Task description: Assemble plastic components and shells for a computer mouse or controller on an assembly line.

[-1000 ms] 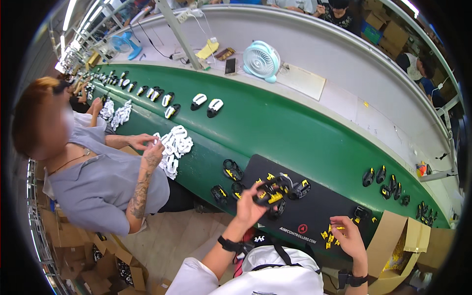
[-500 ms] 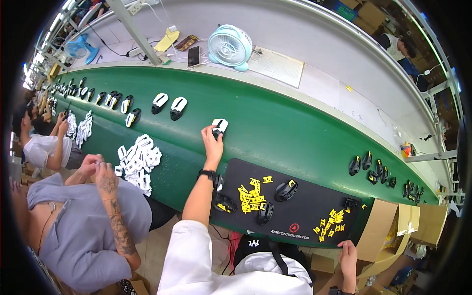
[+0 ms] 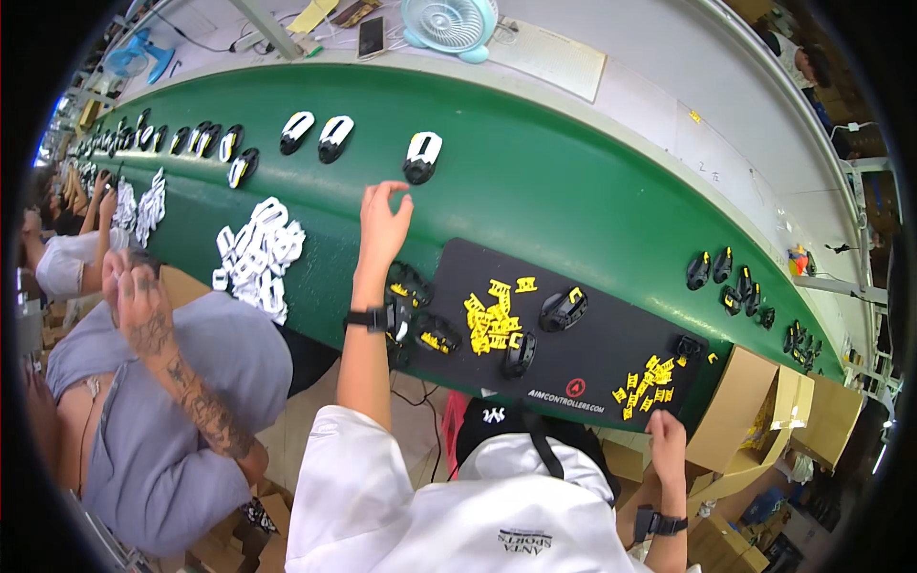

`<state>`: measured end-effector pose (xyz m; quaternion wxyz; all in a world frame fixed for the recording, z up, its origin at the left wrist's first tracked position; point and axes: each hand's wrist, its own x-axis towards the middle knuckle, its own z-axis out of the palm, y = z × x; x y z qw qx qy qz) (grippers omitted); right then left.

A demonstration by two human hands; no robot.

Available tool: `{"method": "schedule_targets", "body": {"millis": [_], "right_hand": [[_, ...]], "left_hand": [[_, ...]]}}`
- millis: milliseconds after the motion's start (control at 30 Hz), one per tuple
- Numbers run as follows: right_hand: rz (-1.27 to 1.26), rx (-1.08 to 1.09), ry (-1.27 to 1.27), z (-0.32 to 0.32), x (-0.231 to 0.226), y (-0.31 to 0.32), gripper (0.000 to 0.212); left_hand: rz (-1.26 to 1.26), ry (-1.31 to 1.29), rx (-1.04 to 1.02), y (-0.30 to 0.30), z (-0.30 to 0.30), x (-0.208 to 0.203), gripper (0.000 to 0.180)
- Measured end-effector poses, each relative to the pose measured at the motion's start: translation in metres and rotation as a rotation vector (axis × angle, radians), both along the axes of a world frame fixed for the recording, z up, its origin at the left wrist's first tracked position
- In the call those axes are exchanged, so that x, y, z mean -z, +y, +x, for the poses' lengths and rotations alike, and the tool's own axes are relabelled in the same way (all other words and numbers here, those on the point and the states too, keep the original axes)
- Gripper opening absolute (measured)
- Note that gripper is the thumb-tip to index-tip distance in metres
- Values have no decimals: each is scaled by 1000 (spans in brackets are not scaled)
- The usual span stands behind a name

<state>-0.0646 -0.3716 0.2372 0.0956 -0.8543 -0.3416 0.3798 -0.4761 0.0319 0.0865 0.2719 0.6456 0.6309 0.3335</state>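
My left hand (image 3: 385,224) is just below a white-topped black plastic shell (image 3: 422,158) on the green belt, its fingers apart and holding nothing. Close to my right hand (image 3: 667,441), at the lower right edge of the dark mat (image 3: 458,382), lies a pile of small yellow plastic clips (image 3: 650,384). Its fingers are curled together; what they hold, if anything, I cannot make out. A second yellow clip pile (image 3: 492,320) lies on the mat's left part. Beside it are a black shell with a yellow clip (image 3: 564,309) and another black shell (image 3: 521,354). More shells sit by my left wrist.
White frame parts (image 3: 260,253) are heaped on the left, in front of a co-worker in a grey shirt (image 3: 191,382). White-topped shells line the belt (image 3: 535,172) leftward; black shells (image 3: 723,265) stand at right. An open cardboard box (image 3: 735,406) adjoins the mat. A fan (image 3: 449,24) stands behind.
My left hand has let go of the white-topped shell and drawn back from it. My right hand is now more curled beside the clips. The view has tilted downward.
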Motion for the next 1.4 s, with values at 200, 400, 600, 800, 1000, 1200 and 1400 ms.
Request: {"method": "schedule_targets", "body": {"millis": [200, 400, 600, 800, 1000, 1200, 1400], "right_hand": [[69, 17, 148, 0, 27, 20, 26], [174, -288, 62, -28, 31, 53, 23], [79, -246, 155, -34, 24, 50, 24], [97, -160, 54, -25, 11, 53, 28], [214, -363, 308, -65, -6, 132, 37], [261, -777, 474, -197, 34, 266, 31], [533, -914, 402, -341, 138, 340, 25]], "left_hand": [[-143, -86, -165, -142, -60, -5, 15], [-469, 245, -460, -256, -99, 87, 56], [-637, -188, -630, -255, -71, 142, 44], [-491, -276, -656, -256, -104, 165, 30], [-419, -454, -553, -266, -93, 103, 31], [-744, -1185, -563, -282, -91, -19, 28], [-759, -914, -590, -382, -152, -10, 34]]}}
